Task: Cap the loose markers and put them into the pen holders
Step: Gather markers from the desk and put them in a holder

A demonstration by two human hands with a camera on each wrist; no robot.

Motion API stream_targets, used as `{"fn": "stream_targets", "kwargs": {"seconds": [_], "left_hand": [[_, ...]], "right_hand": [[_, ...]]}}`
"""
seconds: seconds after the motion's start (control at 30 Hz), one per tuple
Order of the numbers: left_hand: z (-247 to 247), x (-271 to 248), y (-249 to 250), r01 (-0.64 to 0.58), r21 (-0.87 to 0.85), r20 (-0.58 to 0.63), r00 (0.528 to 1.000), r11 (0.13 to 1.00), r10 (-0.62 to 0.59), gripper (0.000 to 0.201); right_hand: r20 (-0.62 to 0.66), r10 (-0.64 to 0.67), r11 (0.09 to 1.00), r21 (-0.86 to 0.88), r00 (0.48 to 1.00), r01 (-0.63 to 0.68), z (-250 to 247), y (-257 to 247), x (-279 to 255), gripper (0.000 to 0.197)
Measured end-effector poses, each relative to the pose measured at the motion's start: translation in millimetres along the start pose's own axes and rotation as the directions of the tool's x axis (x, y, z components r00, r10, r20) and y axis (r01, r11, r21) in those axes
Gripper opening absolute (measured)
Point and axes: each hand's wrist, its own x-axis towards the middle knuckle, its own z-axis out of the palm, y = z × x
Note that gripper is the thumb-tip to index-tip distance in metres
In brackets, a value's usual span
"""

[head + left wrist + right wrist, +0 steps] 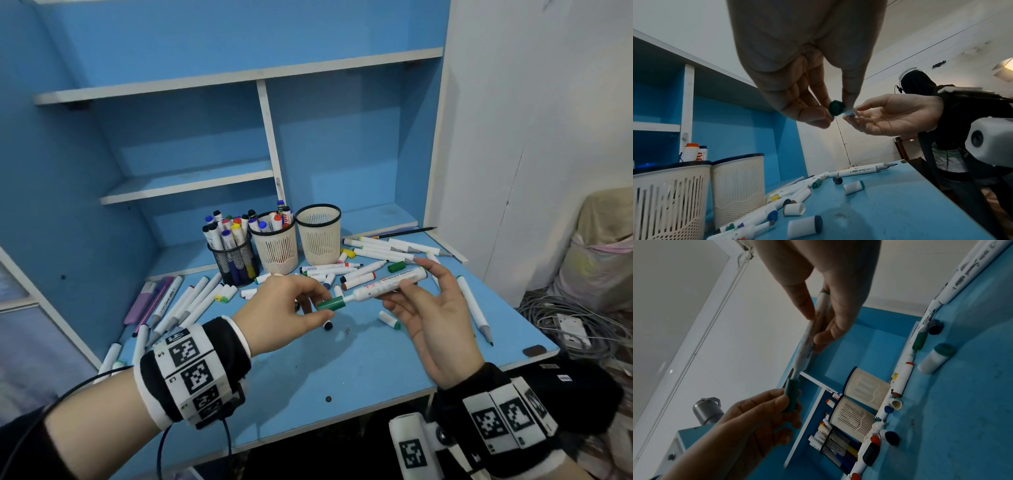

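Above the blue desk (pixel 342 363) my right hand (pixel 421 301) pinches a white marker (pixel 387 285) by its barrel, thumb and fingers curled round it. My left hand (pixel 301 301) pinches a green cap (pixel 330 304) that sits over the marker's tip. The left wrist view shows the green cap (pixel 836 108) end-on between thumb and fingers. In the right wrist view the marker (pixel 809 339) runs down into the cap (pixel 791 395). Three pen holders stand at the back: a black mesh one (pixel 233 263) and a cream one (pixel 275 251) hold markers, another cream one (pixel 319 236) looks empty.
Loose markers and caps lie scattered on the desk: a row at the left (pixel 191 301), a cluster at the right back (pixel 380 250), a long one (pixel 474 308) near the right edge, a small white cap (pixel 389 320). Blue shelves rise behind. Cables lie on the floor at right (pixel 565 325).
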Motion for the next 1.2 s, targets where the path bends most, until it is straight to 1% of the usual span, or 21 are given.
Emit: {"fn": "stream_targets", "kwargs": {"seconds": [0.23,0.27,0.37,0.4,0.43,0.47,0.53,0.57,0.73,0.83,0.97,1.0,1.03,1.1,1.2], "left_hand": [[3.5,-3.4,1.6,-0.059,-0.041,-0.138,0.989,0.997,0.053,0.015],[3.5,-3.6,1.8,-0.059,-0.06,-0.155,0.987,0.996,0.049,0.016],[3.6,-3.8,2.1,-0.031,-0.149,-0.194,0.981,0.988,0.001,0.02],[3.6,-3.6,2.5,-0.01,-0.195,-0.193,0.981,0.981,-0.028,0.02],[4.0,-3.0,2.9,0.014,-0.251,-0.187,0.98,0.968,-0.063,0.019],[4.3,-2.0,3.3,0.039,-0.309,-0.173,0.98,0.95,-0.096,0.017],[5.0,-0.3,4.2,0.068,-0.389,-0.14,0.981,0.919,-0.132,0.015],[5.4,0.3,4.6,0.07,-0.407,-0.128,0.983,0.911,-0.133,0.015],[8.3,-1.3,-1.9,0.099,-0.447,-0.079,0.986,0.889,-0.15,0.018],[7.2,-0.7,-9.5,0.119,-0.471,-0.055,0.985,0.874,-0.164,0.017],[-1.3,8.0,-27.4,0.151,-0.408,-0.018,0.985,0.9,-0.174,0.008],[-4.1,11.5,-33.2,0.167,-0.373,-0.013,0.983,0.913,-0.186,0.011],[-6.5,15.4,-41.2,0.186,-0.316,-0.008,0.98,0.93,-0.199,0.014],[-11.0,24.5,-57.0,0.24,-0.202,0.011,0.97,0.949,-0.243,0.011],[-17.1,41.2,-85.3,0.323,-0.023,0.059,0.945,0.946,-0.321,0.009]], "right_hand": [[0.037,-0.013,0.999,-0.029,0.999,0.014,6.2,3.3,-2.0,0.035],[0.042,-0.014,0.999,-0.035,0.999,0.015,7.2,2.5,-1.6,0.039],[0.036,-0.036,0.998,-0.048,0.999,0.038,13.3,0.6,-1.4,0.067],[0.031,-0.052,0.998,-0.046,0.998,0.053,15.6,0.9,-1.4,0.072],[0.027,-0.069,0.996,-0.049,0.997,0.07,17.4,1.9,-0.9,0.07],[0.023,-0.081,0.995,-0.055,0.996,0.082,18.9,3.0,-0.2,0.06],[0.024,-0.093,0.994,-0.061,0.995,0.094,22.0,4.1,1.9,0.032],[0.028,-0.092,0.993,-0.076,0.995,0.094,23.5,4.0,2.8,0.028],[0.088,-0.118,0.974,-0.182,0.989,0.132,29.5,-0.6,4.8,0.033],[0.13,-0.095,0.972,-0.203,0.987,0.121,32.1,-0.9,8.9,0.035],[0.182,-0.088,0.945,-0.294,0.979,0.14,39.2,-2.9,21.3,0.035],[0.185,-0.101,0.938,-0.31,0.978,0.155,41.7,-4.2,26.1,0.035],[0.185,-0.117,0.932,-0.32,0.976,0.172,44.7,-5.8,31.6,0.036],[0.18,-0.154,0.919,-0.334,0.971,0.208,51.7,-10.0,44.6,0.037],[0.183,-0.199,0.894,-0.368,0.963,0.254,64.5,-17.6,66.9,0.038]]}}
